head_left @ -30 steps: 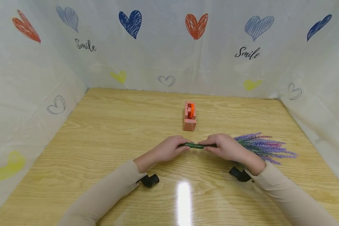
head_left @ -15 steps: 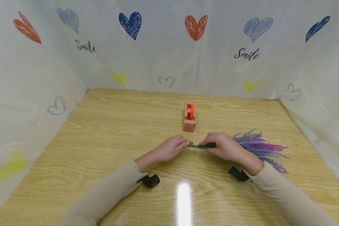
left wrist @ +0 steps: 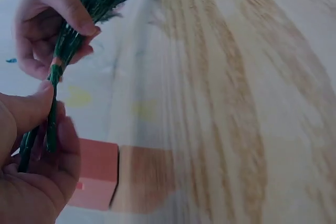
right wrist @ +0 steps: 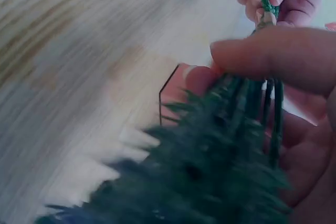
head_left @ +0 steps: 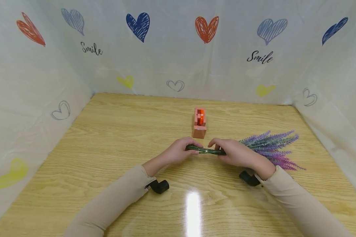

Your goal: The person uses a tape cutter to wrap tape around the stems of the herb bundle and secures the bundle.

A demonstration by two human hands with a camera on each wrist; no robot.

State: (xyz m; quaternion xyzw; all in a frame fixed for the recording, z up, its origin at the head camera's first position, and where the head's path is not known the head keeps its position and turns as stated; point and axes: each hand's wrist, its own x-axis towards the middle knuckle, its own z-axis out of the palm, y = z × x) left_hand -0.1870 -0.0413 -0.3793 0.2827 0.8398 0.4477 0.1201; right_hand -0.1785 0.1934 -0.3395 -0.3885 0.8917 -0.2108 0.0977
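Observation:
A bunch of lavender (head_left: 270, 144) with purple and pink heads lies sideways above the table, blooms to the right. My left hand (head_left: 178, 150) pinches the lower ends of its green stems (head_left: 202, 150) between thumb and fingers. Nearer the blooms, my right hand (head_left: 237, 153) holds the same stems, its index finger raised a little. A narrow orange-pink band (left wrist: 56, 62) circles the stems between the two hands in the left wrist view. Green leaves (right wrist: 194, 166) fill much of the right wrist view and hide part of the right fingers.
A pink tape dispenser (head_left: 199, 131) with an orange roll (head_left: 201, 117) stands just beyond the hands on the wooden table (head_left: 130, 128). White curtains (head_left: 172, 59) printed with hearts enclose the back and sides. Black cameras (head_left: 160, 186) sit under both wrists.
The bunch has turned about its stems, so the pink heads have shifted to the near side. My left fingers have shifted on the stem ends; the right index finger has lifted.

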